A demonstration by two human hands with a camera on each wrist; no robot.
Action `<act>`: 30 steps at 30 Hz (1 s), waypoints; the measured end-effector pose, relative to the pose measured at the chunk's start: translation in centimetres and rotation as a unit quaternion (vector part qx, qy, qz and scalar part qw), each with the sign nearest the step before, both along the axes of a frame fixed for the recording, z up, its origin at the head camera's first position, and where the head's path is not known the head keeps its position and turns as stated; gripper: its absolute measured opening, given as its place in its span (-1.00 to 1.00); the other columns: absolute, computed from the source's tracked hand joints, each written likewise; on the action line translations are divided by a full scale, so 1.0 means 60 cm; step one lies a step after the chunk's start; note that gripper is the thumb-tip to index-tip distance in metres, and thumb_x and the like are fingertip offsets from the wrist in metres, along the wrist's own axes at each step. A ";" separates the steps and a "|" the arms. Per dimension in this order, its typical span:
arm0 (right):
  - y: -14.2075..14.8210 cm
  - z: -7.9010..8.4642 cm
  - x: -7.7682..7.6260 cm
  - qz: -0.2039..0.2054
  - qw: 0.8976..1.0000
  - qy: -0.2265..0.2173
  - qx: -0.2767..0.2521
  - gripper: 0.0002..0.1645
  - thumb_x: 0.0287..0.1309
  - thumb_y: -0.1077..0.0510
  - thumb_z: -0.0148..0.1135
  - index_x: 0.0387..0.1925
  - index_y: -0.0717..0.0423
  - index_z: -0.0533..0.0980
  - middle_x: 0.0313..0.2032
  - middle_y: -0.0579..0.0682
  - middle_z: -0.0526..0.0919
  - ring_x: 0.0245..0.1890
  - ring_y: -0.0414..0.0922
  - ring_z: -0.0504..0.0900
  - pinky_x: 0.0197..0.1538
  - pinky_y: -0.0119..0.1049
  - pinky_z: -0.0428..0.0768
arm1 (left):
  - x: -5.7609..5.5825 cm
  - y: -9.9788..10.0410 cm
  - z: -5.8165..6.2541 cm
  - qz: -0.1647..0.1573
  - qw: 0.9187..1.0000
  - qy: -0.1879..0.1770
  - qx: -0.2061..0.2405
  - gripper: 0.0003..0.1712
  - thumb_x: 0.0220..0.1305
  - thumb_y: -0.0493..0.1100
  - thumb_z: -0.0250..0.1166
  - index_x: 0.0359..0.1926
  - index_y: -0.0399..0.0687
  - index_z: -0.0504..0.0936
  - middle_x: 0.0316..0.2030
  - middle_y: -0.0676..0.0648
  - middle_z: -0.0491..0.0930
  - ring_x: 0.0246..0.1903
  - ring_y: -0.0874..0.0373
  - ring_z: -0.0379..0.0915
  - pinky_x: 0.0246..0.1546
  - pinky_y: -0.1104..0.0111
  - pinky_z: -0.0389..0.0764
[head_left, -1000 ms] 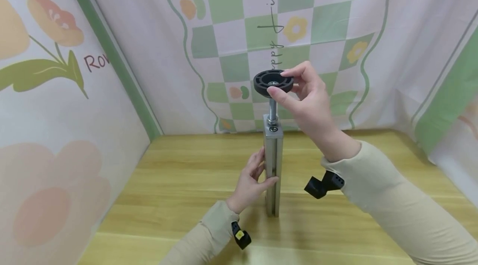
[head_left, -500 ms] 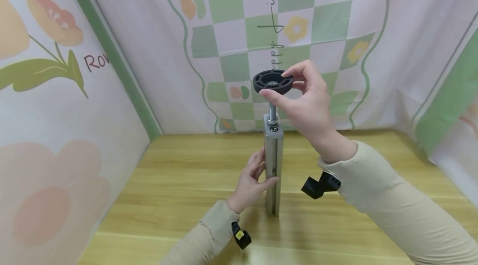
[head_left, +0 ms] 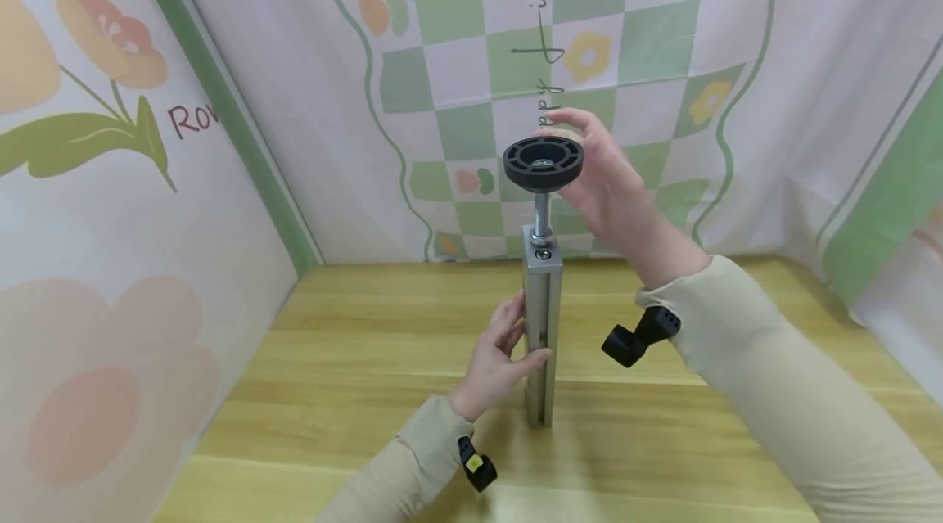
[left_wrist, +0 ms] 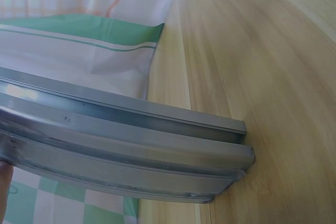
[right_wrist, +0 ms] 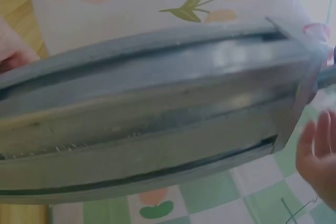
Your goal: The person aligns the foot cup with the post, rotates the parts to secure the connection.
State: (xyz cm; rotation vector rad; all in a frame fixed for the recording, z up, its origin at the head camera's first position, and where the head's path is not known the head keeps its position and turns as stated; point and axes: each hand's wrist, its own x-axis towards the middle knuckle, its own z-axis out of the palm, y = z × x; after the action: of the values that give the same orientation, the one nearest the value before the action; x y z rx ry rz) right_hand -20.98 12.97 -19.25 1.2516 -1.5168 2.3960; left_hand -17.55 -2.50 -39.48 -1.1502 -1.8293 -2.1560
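Note:
A grey slotted aluminium profile point(head_left: 539, 302) stands upright on the wooden table. Out of the end plate on its top rises a threaded rod point(head_left: 541, 214), topped by a round black leveling foot point(head_left: 543, 179) with its hollow side up. My left hand point(head_left: 494, 363) grips the profile about halfway up, thumb on the near face and fingers round the left side. Just right of and behind the foot, my right hand point(head_left: 607, 183) has its fingers extended and loosely spread, part of it hidden by the foot. In the right wrist view, fingers point(right_wrist: 316, 148) show beside the rod.
The wooden table point(head_left: 368, 326) runs back to a white-and-green checked curtain point(head_left: 449, 3). A flower-printed curtain point(head_left: 81, 245) hangs at the left, and another curtain fold point(head_left: 895, 204) at the right. Black camera mounts point(head_left: 639, 336) sit on both wrists.
My right hand held the foot's rim with thumb and fingers and turned it slightly; now it has let go and moved behind the rim. My left hand has stayed on the profile.

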 end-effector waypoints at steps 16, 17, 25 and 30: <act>-0.004 0.013 -0.006 0.209 0.977 -0.039 0.024 -0.48 0.27 -0.03 -0.10 0.22 0.03 0.30 0.11 0.13 0.44 0.11 -0.05 0.36 0.13 -0.21 0.38 | 0.000 -0.001 0.002 0.010 1.000 0.003 -0.013 0.15 0.08 -0.61 0.21 0.32 0.71 0.07 0.26 -0.40 0.09 0.21 0.32 0.17 0.29 0.09 0.32; -0.004 0.012 -0.006 0.216 0.975 -0.041 0.020 -0.48 0.25 0.00 -0.10 0.22 0.05 0.30 0.11 0.14 0.43 0.11 -0.04 0.36 0.13 -0.20 0.37 | 0.000 -0.001 0.002 0.010 1.000 0.002 -0.013 0.15 0.08 -0.61 0.21 0.32 0.71 0.07 0.25 -0.40 0.10 0.21 0.32 0.17 0.29 0.07 0.31; -0.002 0.005 -0.013 0.255 0.966 -0.044 -0.012 -0.47 0.12 0.11 -0.04 0.16 0.11 0.36 0.10 0.16 0.44 0.10 -0.04 0.37 0.13 -0.17 0.36 | -0.001 -0.001 0.003 0.004 1.000 0.011 -0.007 0.14 0.08 -0.61 0.21 0.38 0.59 0.04 0.24 -0.43 0.09 0.21 0.33 0.17 0.30 0.20 0.32; 0.000 0.003 -0.013 0.219 0.975 -0.033 0.005 -0.56 0.15 0.10 0.01 0.09 0.08 0.37 0.09 0.11 0.43 0.09 -0.06 0.37 0.13 -0.22 0.36 | 0.000 -0.002 0.002 0.000 1.000 0.015 -0.002 0.08 0.08 -0.60 0.21 0.45 0.32 0.01 0.24 -0.43 0.09 0.22 0.32 0.17 0.31 0.05 0.27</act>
State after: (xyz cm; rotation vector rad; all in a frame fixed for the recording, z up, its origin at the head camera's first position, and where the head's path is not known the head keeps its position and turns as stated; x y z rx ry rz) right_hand -21.79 12.98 -19.10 1.6749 -1.3882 2.7126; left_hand -17.56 -2.64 -39.38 -1.1751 -1.8221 -2.1247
